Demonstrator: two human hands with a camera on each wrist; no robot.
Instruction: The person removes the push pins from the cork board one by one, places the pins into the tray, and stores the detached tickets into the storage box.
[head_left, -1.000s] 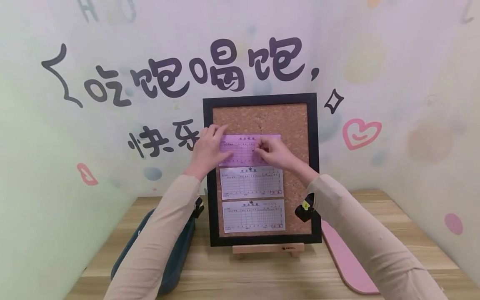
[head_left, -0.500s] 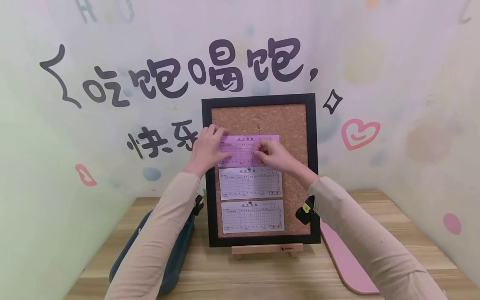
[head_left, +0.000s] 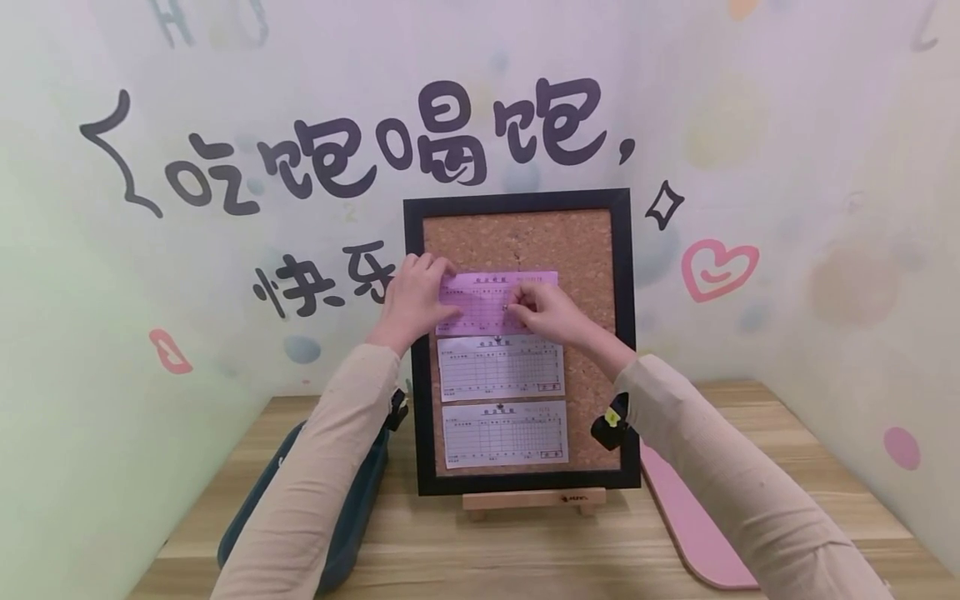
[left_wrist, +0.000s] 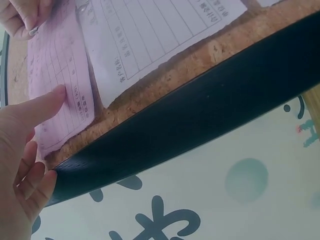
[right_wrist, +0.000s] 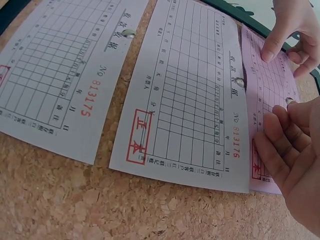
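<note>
A pink receipt slip (head_left: 480,304) lies against the upper part of a black-framed cork board (head_left: 577,242). My left hand (head_left: 415,302) is at its left end: the thumb (left_wrist: 54,100) lies straight on the paper, and the other fingers reach the frame's outer edge. My right hand (head_left: 551,312) pinches a small silvery thumbtack (right_wrist: 290,101) between thumb and forefinger, over the middle of the pink slip. Below hang two white receipts, the nearer one (head_left: 498,371) just under the pink slip and the lower one (head_left: 506,437), each with a tack at its top.
The board leans on a small wooden easel (head_left: 532,498) on a wood-grain table (head_left: 420,554). A dark teal tray (head_left: 352,533) stands left, partly behind my left sleeve. On the right, a pink board (head_left: 701,533) lies partly under my right forearm. A lettered wall rises behind.
Both hands stay at the pink slip. My right fingers have curled slightly closer together around the tack, and the head view has shifted a little.
</note>
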